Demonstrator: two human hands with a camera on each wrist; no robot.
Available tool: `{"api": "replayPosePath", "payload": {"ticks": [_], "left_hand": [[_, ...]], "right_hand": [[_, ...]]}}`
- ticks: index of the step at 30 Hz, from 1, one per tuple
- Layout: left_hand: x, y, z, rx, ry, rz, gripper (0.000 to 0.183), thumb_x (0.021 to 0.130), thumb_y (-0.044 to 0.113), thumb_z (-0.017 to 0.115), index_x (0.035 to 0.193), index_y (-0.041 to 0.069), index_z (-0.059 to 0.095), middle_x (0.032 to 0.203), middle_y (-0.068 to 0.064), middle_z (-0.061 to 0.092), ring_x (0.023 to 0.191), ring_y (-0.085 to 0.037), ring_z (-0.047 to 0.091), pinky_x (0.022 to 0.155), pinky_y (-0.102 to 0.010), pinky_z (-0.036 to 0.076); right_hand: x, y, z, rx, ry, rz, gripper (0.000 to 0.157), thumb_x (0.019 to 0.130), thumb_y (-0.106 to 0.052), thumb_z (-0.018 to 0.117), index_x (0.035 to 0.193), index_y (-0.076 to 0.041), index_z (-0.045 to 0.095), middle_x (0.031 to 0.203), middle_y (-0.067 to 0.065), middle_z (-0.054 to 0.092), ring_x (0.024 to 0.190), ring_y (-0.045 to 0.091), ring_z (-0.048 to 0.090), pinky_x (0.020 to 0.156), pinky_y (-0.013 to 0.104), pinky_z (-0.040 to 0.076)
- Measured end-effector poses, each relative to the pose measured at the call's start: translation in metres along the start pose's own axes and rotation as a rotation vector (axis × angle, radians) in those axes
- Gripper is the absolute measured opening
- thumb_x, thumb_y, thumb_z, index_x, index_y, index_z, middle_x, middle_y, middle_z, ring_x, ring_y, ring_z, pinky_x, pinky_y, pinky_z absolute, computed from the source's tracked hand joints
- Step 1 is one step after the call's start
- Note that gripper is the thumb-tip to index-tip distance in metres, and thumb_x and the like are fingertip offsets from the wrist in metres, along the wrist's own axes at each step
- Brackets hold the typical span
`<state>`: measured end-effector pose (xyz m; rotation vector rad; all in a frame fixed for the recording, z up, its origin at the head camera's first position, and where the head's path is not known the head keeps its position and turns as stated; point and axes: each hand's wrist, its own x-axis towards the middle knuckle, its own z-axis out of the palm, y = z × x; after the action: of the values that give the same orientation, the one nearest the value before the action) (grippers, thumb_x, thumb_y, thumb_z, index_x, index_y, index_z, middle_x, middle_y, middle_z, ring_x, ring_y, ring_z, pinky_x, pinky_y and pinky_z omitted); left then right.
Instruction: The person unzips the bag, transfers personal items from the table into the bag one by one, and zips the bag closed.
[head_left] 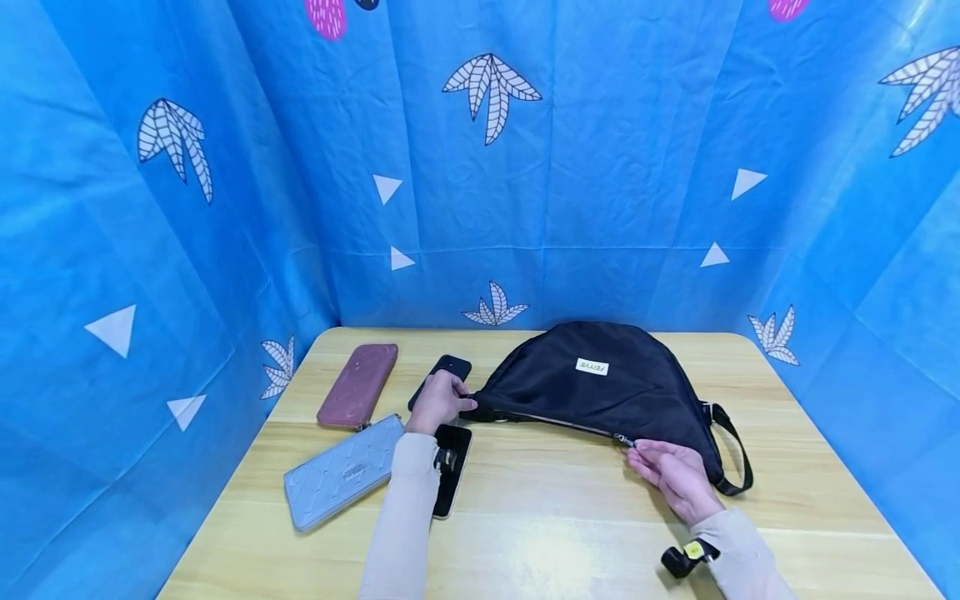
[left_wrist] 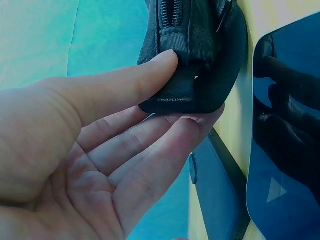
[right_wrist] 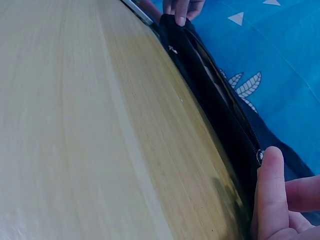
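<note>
A black half-moon bag [head_left: 600, 383] with a small white label lies on the table. My left hand [head_left: 442, 402] pinches the bag's left end, thumb on top beside the end of the zipper [left_wrist: 171, 12] and fingers underneath. At the bag's front edge, my right hand [head_left: 678, 475] pinches the zipper pull [head_left: 624, 440] between thumb and finger. Between the two hands the zipper stands parted, and the right wrist view shows the opening [right_wrist: 220, 80] as a long gap. The bag's strap [head_left: 735, 446] loops out at its right side.
Left of the bag lie a dark red wallet [head_left: 358, 386], a light blue quilted wallet [head_left: 345, 473] and a dark phone [head_left: 450, 367]. A second phone [head_left: 453, 475], screen up, is partly under my left wrist. Blue patterned curtains [head_left: 480, 167] enclose the wooden table [head_left: 555, 533] at the back and sides.
</note>
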<state>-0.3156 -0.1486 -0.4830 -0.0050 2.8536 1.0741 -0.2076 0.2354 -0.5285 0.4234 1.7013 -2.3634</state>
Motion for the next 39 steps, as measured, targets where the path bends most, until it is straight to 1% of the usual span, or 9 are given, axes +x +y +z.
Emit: {"api": "replayPosePath", "payload": {"ticks": [5, 11, 17, 22, 29, 39], "left_hand": [[-0.001, 0.001, 0.0, 0.006, 0.0, 0.005, 0.012, 0.087, 0.018, 0.085, 0.094, 0.011, 0.079, 0.093, -0.004, 0.073, 0.083, -0.018, 0.066, 0.082, -0.04, 0.058], [-0.002, 0.002, -0.001, 0.001, -0.001, 0.009, 0.011, 0.087, 0.018, 0.085, 0.094, 0.011, 0.079, 0.094, -0.005, 0.073, 0.083, -0.018, 0.066, 0.08, -0.039, 0.058], [-0.003, 0.001, -0.002, -0.012, 0.006, 0.007, 0.011, 0.087, 0.017, 0.085, 0.094, 0.011, 0.079, 0.093, -0.006, 0.074, 0.081, -0.019, 0.066, 0.078, -0.038, 0.057], [-0.003, -0.001, -0.002, -0.009, 0.005, -0.003, 0.012, 0.086, 0.018, 0.085, 0.093, 0.011, 0.078, 0.092, -0.006, 0.073, 0.082, -0.019, 0.065, 0.079, -0.038, 0.057], [-0.004, 0.0, 0.0, -0.01, 0.001, -0.011, 0.013, 0.086, 0.017, 0.085, 0.094, 0.01, 0.078, 0.093, -0.006, 0.073, 0.082, -0.02, 0.065, 0.077, -0.037, 0.056], [-0.005, -0.001, 0.0, -0.013, 0.009, -0.018, 0.013, 0.086, 0.017, 0.085, 0.095, 0.01, 0.078, 0.095, -0.006, 0.073, 0.085, -0.02, 0.066, 0.082, -0.04, 0.057]], "right_hand": [[0.0, 0.001, -0.003, -0.013, 0.007, -0.01, 0.033, 0.102, 0.009, 0.047, 0.091, -0.01, 0.072, 0.082, -0.002, 0.077, 0.082, 0.006, 0.074, 0.08, 0.019, 0.062], [-0.001, 0.0, -0.009, 0.002, 0.004, -0.016, 0.037, 0.102, 0.011, 0.045, 0.089, -0.012, 0.072, 0.082, -0.002, 0.077, 0.083, 0.006, 0.075, 0.081, 0.019, 0.062], [-0.003, -0.002, -0.013, 0.015, -0.002, -0.017, 0.035, 0.101, 0.011, 0.046, 0.09, -0.01, 0.071, 0.083, -0.001, 0.077, 0.084, 0.006, 0.075, 0.082, 0.021, 0.062], [-0.004, -0.003, -0.015, 0.002, -0.002, -0.015, 0.034, 0.101, 0.011, 0.047, 0.091, -0.009, 0.071, 0.083, -0.001, 0.077, 0.084, 0.007, 0.075, 0.082, 0.021, 0.062], [-0.006, -0.004, -0.018, 0.003, 0.002, -0.015, 0.036, 0.101, 0.011, 0.046, 0.088, -0.011, 0.072, 0.081, -0.002, 0.077, 0.084, 0.007, 0.075, 0.081, 0.021, 0.062], [-0.009, -0.005, -0.023, -0.005, 0.017, -0.012, 0.034, 0.101, 0.011, 0.048, 0.088, -0.01, 0.072, 0.081, -0.001, 0.077, 0.083, 0.007, 0.075, 0.081, 0.021, 0.063]]}}
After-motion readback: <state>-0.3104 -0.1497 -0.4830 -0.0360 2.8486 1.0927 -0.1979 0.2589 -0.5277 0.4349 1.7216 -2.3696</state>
